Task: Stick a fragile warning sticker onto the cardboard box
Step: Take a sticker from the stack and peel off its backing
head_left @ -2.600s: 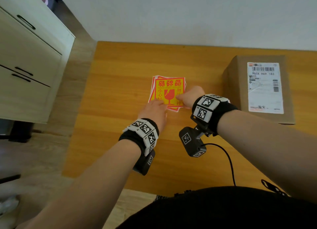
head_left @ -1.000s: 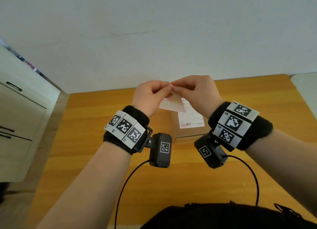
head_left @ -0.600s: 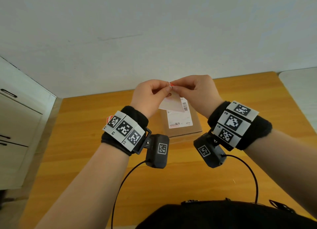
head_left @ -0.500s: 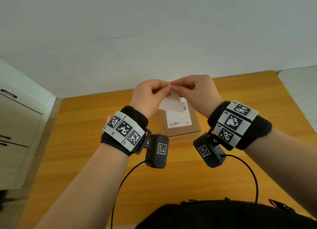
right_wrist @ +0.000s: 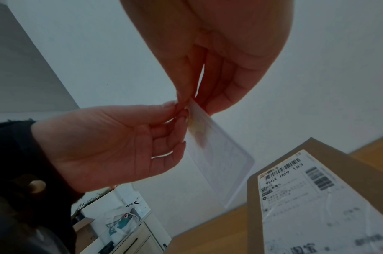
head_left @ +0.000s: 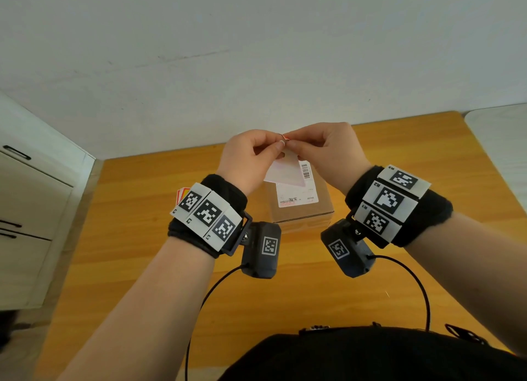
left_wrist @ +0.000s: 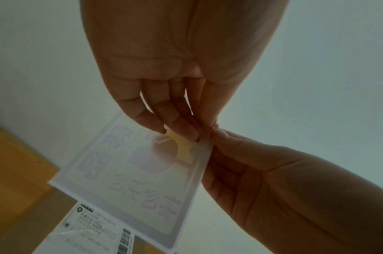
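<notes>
- Far left of the cardboard box [head_left: 299, 206], I see a cream cabinet [head_left: 31, 209] with dark handles standing off the table's edge.
- Left of the box, a small stack of red and yellow stickers [head_left: 182, 194] peeks out from behind my left wristband, lying on the wooden table [head_left: 128, 238].
- My left hand [head_left: 246, 159] is raised above the box, fingers curled, thumb and fingertips pinching the top corner of the fragile sticker [head_left: 285, 171].
- The sticker hangs from that corner in the air above the box, its pale back towards me; from the left wrist view the print shows through faintly, and a bit of yellow is lifted at the pinched corner.
- My right hand [head_left: 325, 149] meets the left at the same corner, fingers curled, pinching it too.
- The box sits on the table under both hands, white shipping label [right_wrist: 312, 202] face up.
</notes>
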A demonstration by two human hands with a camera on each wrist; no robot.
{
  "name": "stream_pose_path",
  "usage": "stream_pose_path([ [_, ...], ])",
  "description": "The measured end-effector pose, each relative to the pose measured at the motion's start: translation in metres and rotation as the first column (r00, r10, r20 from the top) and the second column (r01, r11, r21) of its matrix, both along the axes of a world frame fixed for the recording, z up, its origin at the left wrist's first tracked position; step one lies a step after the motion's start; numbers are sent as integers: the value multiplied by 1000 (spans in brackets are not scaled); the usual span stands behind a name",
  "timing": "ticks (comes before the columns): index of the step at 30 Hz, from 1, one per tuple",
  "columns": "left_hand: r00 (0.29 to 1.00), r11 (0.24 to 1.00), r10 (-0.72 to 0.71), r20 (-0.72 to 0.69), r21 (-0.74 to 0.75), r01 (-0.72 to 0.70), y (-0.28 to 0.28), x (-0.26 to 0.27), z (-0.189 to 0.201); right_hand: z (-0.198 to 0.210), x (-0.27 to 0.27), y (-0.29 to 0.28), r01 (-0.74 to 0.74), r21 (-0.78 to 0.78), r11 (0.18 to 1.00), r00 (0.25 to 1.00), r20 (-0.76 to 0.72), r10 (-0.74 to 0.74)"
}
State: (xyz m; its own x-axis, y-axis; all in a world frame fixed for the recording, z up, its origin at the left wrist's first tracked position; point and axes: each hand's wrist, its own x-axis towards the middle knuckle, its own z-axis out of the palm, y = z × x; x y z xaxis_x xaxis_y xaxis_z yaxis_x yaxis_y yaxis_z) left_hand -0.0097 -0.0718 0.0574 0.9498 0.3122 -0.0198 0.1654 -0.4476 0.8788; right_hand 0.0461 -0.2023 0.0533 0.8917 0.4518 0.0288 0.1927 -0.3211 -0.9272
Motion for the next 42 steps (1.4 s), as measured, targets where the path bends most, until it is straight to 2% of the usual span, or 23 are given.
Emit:
stream_pose_path([
  [10,997,997,77,-29,-20,-78,-3,-2,4,-1,-4,0,3,2,1000,1000,23,-3],
  [20,999,999,35,-27,32,-34,-4,0,3,-1,-1,-1,16,-14,1000,1000,12,-16],
  [36,1000,972,15,-2,233,-14,-4,-2,6,0,-1,-1,-14,-51,999,1000,28,15],
  [42,1000,947,-16,2,321,15,-4,-1,8,0,-1,0,-17,-52,999,1000,-11,16],
])
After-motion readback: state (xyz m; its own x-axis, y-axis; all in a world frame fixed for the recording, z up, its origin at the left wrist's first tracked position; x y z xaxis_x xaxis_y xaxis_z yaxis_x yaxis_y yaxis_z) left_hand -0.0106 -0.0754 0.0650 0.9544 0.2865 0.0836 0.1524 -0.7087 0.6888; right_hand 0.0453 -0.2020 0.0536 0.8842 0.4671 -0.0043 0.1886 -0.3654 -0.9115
